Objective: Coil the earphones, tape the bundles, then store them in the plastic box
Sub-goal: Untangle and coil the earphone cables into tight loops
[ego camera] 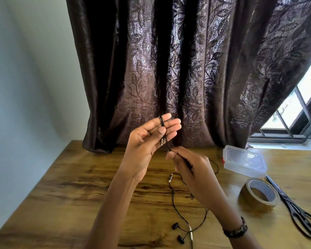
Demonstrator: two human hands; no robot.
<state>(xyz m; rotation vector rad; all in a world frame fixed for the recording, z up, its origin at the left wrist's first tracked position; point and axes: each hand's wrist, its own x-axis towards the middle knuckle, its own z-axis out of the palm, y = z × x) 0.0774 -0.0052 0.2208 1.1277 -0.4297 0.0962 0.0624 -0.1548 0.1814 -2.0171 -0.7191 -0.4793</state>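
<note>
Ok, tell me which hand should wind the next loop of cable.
Right hand: it pinches the free cable just below the left hand, whose straight fingers already carry one loop with the thumb pinning the plug.

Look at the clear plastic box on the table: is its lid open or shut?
Shut. The plastic box lies flat on the table with its clear lid seated level on top; nothing is visibly inside it.
</note>
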